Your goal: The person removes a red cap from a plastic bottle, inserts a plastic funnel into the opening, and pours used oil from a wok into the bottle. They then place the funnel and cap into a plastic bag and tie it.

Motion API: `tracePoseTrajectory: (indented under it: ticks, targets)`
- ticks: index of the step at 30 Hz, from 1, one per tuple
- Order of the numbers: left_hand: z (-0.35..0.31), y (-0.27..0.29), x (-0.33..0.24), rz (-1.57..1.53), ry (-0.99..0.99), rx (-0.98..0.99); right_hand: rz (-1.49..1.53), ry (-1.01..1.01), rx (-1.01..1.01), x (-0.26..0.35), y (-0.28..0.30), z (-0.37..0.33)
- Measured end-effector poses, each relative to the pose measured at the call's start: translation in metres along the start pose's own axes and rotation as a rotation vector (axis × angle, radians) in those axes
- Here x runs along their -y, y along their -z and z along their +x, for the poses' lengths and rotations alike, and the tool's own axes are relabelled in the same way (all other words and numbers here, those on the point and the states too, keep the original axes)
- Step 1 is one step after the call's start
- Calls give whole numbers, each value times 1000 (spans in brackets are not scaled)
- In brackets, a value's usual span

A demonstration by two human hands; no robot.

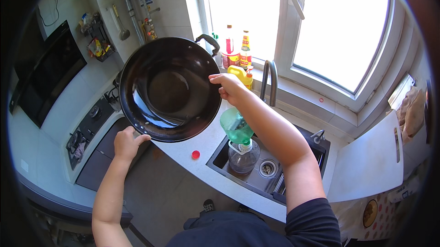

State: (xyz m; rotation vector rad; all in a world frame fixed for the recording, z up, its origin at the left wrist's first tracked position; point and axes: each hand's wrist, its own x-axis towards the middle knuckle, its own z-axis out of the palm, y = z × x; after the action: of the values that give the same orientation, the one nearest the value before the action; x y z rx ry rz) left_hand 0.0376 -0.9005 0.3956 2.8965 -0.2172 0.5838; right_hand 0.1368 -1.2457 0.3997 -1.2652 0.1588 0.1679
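Observation:
A large dark wok (158, 70) is held up in front of me, its inside facing me and glossy with reflections. My left hand (129, 142) is closed at its lower left edge; whether a handle lies inside the fingers is hidden. At the right edge, my right hand (228, 86) pinches the rim, below the black loop handle (210, 44). Under my right forearm, a green translucent funnel-like piece (238, 130) stands in the mouth of a clear plastic jug (243, 161) in the sink. A red cap (195, 155) lies on the counter, left of the sink.
The dark sink (215, 157) has a drain (267, 168) and a curved faucet (271, 79). Sauce bottles (245, 47) and a yellow jug (243, 75) stand by the window. A gas stove (91, 121) is at left; a white board (366, 160) leans at right.

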Motion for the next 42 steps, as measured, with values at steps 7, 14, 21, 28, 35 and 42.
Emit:
tracePoseTrajectory:
  ticks: [7, 14, 21, 28, 35, 42]
  targets:
    - [-3, -23, 32, -596, 475, 334, -12, -94, -143, 9, -51, 34]
    - [-3, -69, 72, -593, 519, 516, -67, -254, -338, -50, -80, 101]
    - [18, -131, 123, -502, 411, 628, -48, -245, -576, -162, -59, 174]
    - [23, -185, 170, -392, 380, 722, 190, -242, -469, -179, -76, 134]
    - [28, -211, 173, -415, 335, 736, 300, -236, -438, -189, -74, 125]
    - [31, -217, 168, -422, 354, 756, 352, -236, -486, -207, -66, 134]
